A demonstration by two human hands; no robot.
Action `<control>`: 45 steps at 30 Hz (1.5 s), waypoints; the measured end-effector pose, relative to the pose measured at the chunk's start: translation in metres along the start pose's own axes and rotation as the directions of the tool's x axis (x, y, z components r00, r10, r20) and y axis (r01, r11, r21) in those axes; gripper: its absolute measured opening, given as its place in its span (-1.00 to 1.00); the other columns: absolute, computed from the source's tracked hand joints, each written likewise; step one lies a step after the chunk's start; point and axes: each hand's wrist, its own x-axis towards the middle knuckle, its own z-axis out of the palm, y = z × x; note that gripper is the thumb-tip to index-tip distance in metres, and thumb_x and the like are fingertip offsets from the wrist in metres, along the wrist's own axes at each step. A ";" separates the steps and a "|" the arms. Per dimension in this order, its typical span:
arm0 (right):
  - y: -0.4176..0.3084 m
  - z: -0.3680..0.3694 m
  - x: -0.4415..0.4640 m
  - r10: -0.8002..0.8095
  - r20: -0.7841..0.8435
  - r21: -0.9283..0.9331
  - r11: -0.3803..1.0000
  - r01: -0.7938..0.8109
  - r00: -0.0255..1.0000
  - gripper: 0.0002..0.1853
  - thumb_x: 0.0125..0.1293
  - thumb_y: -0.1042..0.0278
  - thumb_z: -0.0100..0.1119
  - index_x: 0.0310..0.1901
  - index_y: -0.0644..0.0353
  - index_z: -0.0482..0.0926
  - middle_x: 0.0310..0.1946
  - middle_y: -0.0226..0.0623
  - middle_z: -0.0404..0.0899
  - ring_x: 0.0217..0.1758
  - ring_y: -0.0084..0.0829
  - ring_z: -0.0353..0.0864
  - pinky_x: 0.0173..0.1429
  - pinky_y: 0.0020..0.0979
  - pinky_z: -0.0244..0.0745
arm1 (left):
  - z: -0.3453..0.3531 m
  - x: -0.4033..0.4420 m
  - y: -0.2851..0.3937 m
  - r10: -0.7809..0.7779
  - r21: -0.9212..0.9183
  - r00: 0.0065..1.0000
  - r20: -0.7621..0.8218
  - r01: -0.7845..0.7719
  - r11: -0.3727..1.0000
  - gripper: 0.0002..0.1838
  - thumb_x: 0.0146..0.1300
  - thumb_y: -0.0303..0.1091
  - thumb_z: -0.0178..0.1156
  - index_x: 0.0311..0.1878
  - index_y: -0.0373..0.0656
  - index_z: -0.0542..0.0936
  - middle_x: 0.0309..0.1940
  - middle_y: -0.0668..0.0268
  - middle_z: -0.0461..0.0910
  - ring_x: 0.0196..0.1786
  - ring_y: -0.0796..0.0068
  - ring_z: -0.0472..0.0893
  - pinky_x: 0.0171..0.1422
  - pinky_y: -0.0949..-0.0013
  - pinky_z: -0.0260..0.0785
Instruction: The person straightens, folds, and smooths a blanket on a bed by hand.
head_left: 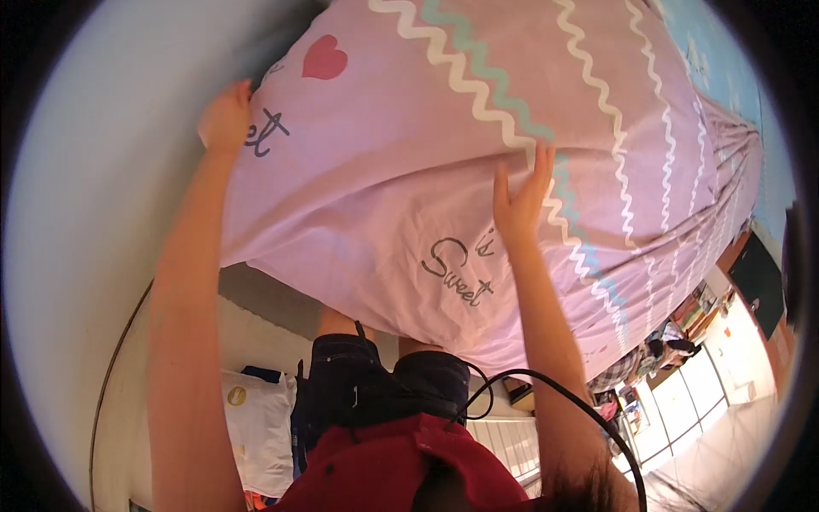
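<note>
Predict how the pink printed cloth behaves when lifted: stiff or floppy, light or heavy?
The pink printed cloth is probably floppy: soft folds run across it. Likely light for its size, as the fine creases suggest thin fabric. Its bunched far end may trail.

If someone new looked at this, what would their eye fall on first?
Probably the large pink sheet, patterned with white and mint-green zigzags, filling the upper middle of the view. Its red heart print stands out toward the top left, above and right of the left hand at the sheet's edge. The right hand, open, shows against the sheet near its middle.
</note>
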 end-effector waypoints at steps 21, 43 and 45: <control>0.061 -0.063 -0.350 0.619 0.541 -0.181 0.746 -0.640 0.569 -0.14 0.20 0.14 0.18 0.46 -0.29 -0.11 0.49 -0.05 -0.35 0.53 0.09 -0.37 0.37 0.30 -0.07 | 0.036 -0.424 0.175 0.656 0.073 0.604 0.453 -0.758 0.648 0.03 -0.10 0.06 0.37 0.46 0.13 0.08 0.48 -0.04 -0.25 0.48 -0.20 -0.15 0.41 -0.29 -0.19; 0.073 -0.257 -0.801 0.946 0.133 0.276 0.251 -0.928 0.296 -0.48 0.23 0.08 0.15 0.11 0.28 0.47 -0.06 -0.02 0.59 0.05 -0.13 0.58 0.15 -0.27 0.44 | 0.089 -0.559 0.206 0.633 -0.409 0.432 0.642 -0.505 0.760 -0.62 0.23 -0.20 0.17 -0.03 -0.31 0.58 -0.23 0.09 0.66 -0.17 0.33 0.64 -0.06 0.34 0.45; 0.046 -0.255 -0.807 0.940 0.214 0.407 0.163 -0.899 0.267 -0.49 0.22 0.04 0.17 0.06 0.27 0.50 -0.10 -0.05 0.61 0.03 -0.18 0.59 0.14 -0.29 0.45 | 0.085 -0.546 0.194 0.668 -0.397 0.381 0.639 -0.581 0.710 -0.62 0.23 -0.20 0.17 -0.04 -0.32 0.58 -0.24 0.10 0.66 -0.18 0.33 0.64 -0.08 0.35 0.45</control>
